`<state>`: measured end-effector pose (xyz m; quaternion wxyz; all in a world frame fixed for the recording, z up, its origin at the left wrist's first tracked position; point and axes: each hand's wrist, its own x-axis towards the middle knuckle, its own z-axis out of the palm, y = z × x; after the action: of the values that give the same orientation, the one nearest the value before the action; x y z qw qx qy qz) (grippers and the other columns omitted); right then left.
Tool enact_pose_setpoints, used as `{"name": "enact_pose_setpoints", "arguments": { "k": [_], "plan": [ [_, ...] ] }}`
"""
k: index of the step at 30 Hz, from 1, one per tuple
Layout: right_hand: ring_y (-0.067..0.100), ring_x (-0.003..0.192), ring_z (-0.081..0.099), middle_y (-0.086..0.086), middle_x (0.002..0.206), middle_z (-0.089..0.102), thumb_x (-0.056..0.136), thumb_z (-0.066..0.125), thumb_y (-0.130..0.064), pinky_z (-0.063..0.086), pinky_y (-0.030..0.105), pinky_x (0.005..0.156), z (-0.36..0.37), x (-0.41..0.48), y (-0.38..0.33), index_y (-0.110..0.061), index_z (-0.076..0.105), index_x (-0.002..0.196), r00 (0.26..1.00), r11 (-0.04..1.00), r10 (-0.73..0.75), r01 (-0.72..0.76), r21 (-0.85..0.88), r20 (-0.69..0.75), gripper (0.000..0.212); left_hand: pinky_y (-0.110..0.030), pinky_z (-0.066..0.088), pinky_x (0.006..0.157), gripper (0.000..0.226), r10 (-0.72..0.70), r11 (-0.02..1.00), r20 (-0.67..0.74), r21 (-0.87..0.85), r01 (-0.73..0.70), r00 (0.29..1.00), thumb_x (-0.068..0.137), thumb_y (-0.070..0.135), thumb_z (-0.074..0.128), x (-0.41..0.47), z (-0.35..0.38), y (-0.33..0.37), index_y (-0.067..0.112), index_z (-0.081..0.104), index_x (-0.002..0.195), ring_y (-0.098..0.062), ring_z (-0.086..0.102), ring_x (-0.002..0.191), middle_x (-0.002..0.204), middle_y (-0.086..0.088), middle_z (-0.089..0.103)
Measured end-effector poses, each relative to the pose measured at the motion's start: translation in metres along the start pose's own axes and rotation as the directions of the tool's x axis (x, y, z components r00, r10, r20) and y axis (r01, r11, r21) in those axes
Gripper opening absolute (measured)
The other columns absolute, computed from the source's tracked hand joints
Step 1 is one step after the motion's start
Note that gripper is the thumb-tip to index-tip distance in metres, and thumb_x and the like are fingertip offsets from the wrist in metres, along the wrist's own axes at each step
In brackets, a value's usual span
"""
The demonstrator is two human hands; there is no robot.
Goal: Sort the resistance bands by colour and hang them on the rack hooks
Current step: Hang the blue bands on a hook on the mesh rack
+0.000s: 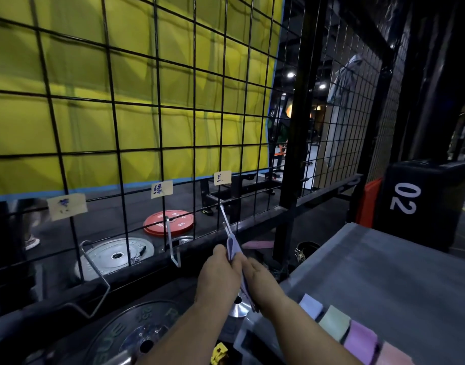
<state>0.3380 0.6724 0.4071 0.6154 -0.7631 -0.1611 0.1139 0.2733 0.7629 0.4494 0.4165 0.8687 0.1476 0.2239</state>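
A pale blue-lilac resistance band (233, 248) is looped at the tip of the right-hand metal hook (225, 217) on the black wire grid rack (157, 106). My left hand (217, 272) pinches the band just below the hook. My right hand (260, 279) holds its lower stretch, which trails down between my wrists. Several folded bands lie in a row on the grey box top: a pale blue band (310, 306), a light green band (334, 322), a purple band (360, 343) and a pink band (392, 355). Paper labels (161, 189) hang above the hooks.
Two bare hooks stick out of the grid: the middle hook (173, 246) and the left hook (94, 280). Behind the grid lie a red weight plate (168, 223) and a grey plate (118, 255). A black plyo box marked 02 (421, 201) stands at right, and a barbell plate (136, 335) sits below my arms.
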Motion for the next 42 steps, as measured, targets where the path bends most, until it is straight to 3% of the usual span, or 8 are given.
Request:
{"name": "enact_pose_setpoints", "arguments": {
  "k": [3, 8, 11, 14, 25, 35, 39, 42],
  "plan": [
    [0.012, 0.084, 0.061, 0.0, 0.091, 0.066, 0.102, 0.04, -0.043, 0.045, 0.024, 0.069, -0.005, -0.006, 0.002, -0.017, 0.063, 0.1, 1.0, 0.999, 0.008, -0.009, -0.037, -0.018, 0.035, -0.027, 0.039, 0.054, 0.031, -0.048, 0.998, 0.054, 0.04, 0.045, 0.997, 0.1, 0.042, 0.039, 0.0, 0.005, -0.007, 0.022, 0.039, 0.076, -0.012, 0.052, 0.065, 0.075, 0.002, 0.052],
    [0.019, 0.095, 0.063, 0.005, 0.102, 0.068, 0.102, 0.041, -0.037, 0.047, 0.036, 0.09, -0.009, -0.018, 0.023, -0.017, 0.064, 0.1, 0.998, 0.998, 0.065, -0.065, -0.004, -0.014, 0.03, -0.033, 0.051, 0.071, 0.034, -0.114, 0.987, 0.091, 0.121, 0.103, 0.989, 0.099, 0.048, 0.037, -0.003, 0.015, -0.014, 0.022, 0.045, 0.077, -0.024, 0.06, 0.079, 0.08, -0.001, 0.059],
    [0.013, 0.074, 0.054, 0.002, 0.08, 0.06, 0.102, 0.04, -0.036, 0.043, 0.028, 0.07, -0.012, -0.025, 0.029, -0.017, 0.059, 0.09, 0.996, 0.996, 0.087, -0.087, 0.013, -0.004, 0.029, -0.027, 0.037, 0.065, 0.035, -0.125, 0.985, 0.136, 0.139, 0.106, 0.983, 0.1, 0.042, 0.04, -0.012, 0.023, -0.015, 0.012, 0.057, 0.098, -0.022, 0.055, 0.081, 0.101, -0.008, 0.065],
    [0.013, 0.068, 0.051, 0.001, 0.077, 0.057, 0.102, 0.035, -0.034, 0.039, 0.025, 0.066, -0.015, -0.032, 0.032, -0.018, 0.055, 0.093, 0.99, 0.99, 0.138, -0.138, -0.004, 0.008, 0.027, -0.024, 0.03, 0.067, 0.036, -0.138, 0.979, 0.144, 0.167, 0.113, 0.98, 0.101, 0.04, 0.038, -0.019, 0.028, -0.017, 0.01, 0.056, 0.109, -0.019, 0.049, 0.083, 0.112, -0.009, 0.063],
    [0.013, 0.063, 0.05, 0.002, 0.07, 0.057, 0.103, 0.038, -0.026, 0.04, 0.022, 0.064, -0.01, -0.035, 0.044, -0.012, 0.053, 0.083, 0.996, 0.995, 0.09, -0.091, -0.034, -0.017, 0.028, -0.029, 0.039, 0.072, 0.035, -0.094, 0.979, 0.12, 0.19, 0.07, 0.988, 0.099, 0.045, 0.038, -0.031, 0.036, -0.036, 0.016, 0.057, 0.106, -0.026, 0.06, 0.1, 0.109, -0.008, 0.065],
    [0.013, 0.065, 0.049, 0.003, 0.07, 0.056, 0.103, 0.041, -0.022, 0.039, 0.011, 0.057, -0.01, -0.038, 0.052, -0.014, 0.051, 0.077, 0.999, 0.998, 0.043, -0.044, -0.041, -0.017, 0.029, -0.032, 0.042, 0.076, 0.037, -0.097, 0.971, 0.148, 0.232, 0.061, 0.984, 0.1, 0.044, 0.032, -0.032, 0.05, -0.05, 0.02, 0.057, 0.109, -0.023, 0.059, 0.097, 0.105, -0.004, 0.064],
    [0.013, 0.062, 0.046, 0.008, 0.071, 0.051, 0.102, 0.043, -0.017, 0.039, 0.013, 0.057, -0.005, -0.034, 0.052, -0.014, 0.05, 0.073, 0.998, 0.998, 0.056, -0.056, 0.002, -0.025, 0.03, -0.03, 0.036, 0.071, 0.032, -0.114, 0.977, 0.13, 0.194, 0.087, 0.985, 0.1, 0.043, 0.032, -0.032, 0.05, -0.053, 0.022, 0.055, 0.106, -0.017, 0.052, 0.085, 0.09, 0.003, 0.056],
    [0.01, 0.061, 0.045, 0.006, 0.07, 0.049, 0.102, 0.044, -0.016, 0.038, 0.01, 0.056, -0.005, -0.033, 0.052, -0.013, 0.05, 0.073, 0.997, 0.995, 0.078, -0.076, 0.057, -0.025, 0.029, -0.031, 0.037, 0.072, 0.037, -0.121, 0.977, 0.136, 0.192, 0.094, 0.983, 0.1, 0.046, 0.029, -0.03, 0.054, -0.06, 0.021, 0.054, 0.111, -0.02, 0.057, 0.095, 0.103, -0.001, 0.061]
  ]
}}
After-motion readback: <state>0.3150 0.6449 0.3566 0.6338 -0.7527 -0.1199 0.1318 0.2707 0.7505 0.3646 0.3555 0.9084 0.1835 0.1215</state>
